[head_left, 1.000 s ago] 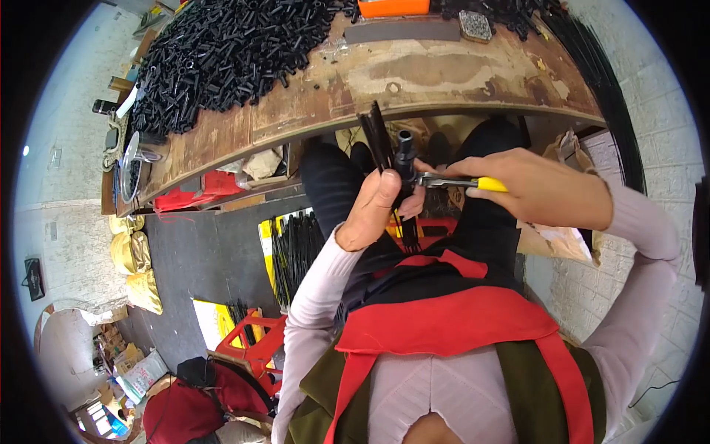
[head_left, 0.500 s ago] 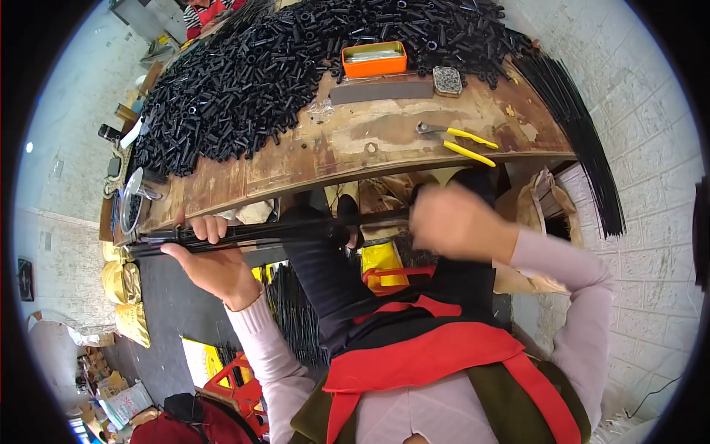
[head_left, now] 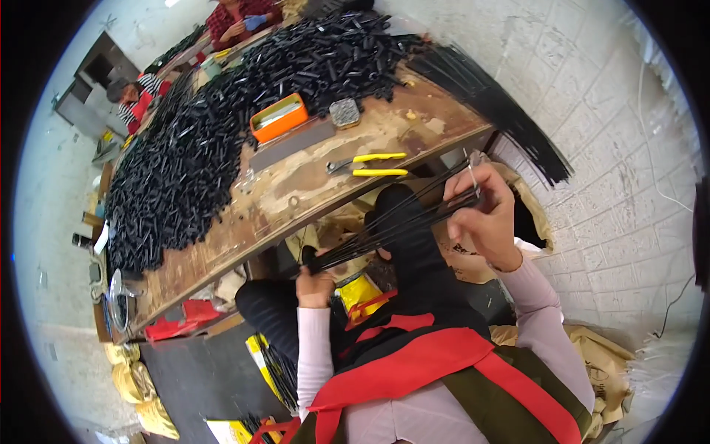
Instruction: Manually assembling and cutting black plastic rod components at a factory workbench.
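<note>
with both your left hand (head_left: pixel 316 281) and right hand (head_left: pixel 484 214) closed on the fanned black rods (head_left: pixel 392 226), a slack pinch could spill them.

The left hand (head_left: pixel 316 285) gripped one end of a bundle of thin black rods (head_left: pixel 392 226) below the desk (head_left: pixel 310 185) edge; the right hand (head_left: pixel 484 214) held the fanned far ends. Yellow-handled pliers (head_left: pixel 370 164) lay on the desk, near an orange tray (head_left: pixel 279 117) and a heap of black tubes (head_left: pixel 192 148).
</note>
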The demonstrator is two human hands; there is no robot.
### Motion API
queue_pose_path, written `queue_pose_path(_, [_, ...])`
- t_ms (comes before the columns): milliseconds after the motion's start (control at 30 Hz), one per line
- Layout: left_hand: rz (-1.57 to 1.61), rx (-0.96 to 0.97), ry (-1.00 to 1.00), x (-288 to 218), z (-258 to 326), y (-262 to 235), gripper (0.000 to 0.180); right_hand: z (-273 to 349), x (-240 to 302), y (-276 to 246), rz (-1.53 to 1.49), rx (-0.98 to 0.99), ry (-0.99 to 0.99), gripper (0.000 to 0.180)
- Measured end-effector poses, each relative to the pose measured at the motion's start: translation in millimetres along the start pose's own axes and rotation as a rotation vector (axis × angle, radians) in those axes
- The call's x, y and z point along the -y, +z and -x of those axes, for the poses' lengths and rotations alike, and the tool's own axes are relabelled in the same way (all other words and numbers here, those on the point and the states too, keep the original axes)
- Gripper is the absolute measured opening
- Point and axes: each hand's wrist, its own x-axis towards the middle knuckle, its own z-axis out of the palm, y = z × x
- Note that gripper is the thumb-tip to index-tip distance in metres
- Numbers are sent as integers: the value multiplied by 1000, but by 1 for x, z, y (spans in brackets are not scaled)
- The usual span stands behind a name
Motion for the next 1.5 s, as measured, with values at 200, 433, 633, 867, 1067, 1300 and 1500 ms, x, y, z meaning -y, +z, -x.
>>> queue_pose_path(200, [-824,303,-17,44,67,10,35,22,-63,38,236,294,168,25])
queue_pose_path(433, [-1185,678,520,29,121,100,26,10,-80,62,103,508,451,20])
queue_pose_path(633, [-1110,664,625,17,118,81,22,11,-94,71,8,539,530,23])
queue_pose_path(867, [-1104,656,734,21,125,71,26,-2,-93,85,-1,499,632,26])
queue_pose_path(1067, [-986,526,697,28,142,59,28,-4,-99,85,93,497,639,23])
queue_pose_path(1300, [-1022,469,425,8,149,72,16,-1,-103,84,38,558,534,24])
queue_pose_path(1500, [-918,512,679,26,151,76,20,11,-108,86,-127,409,368,28])
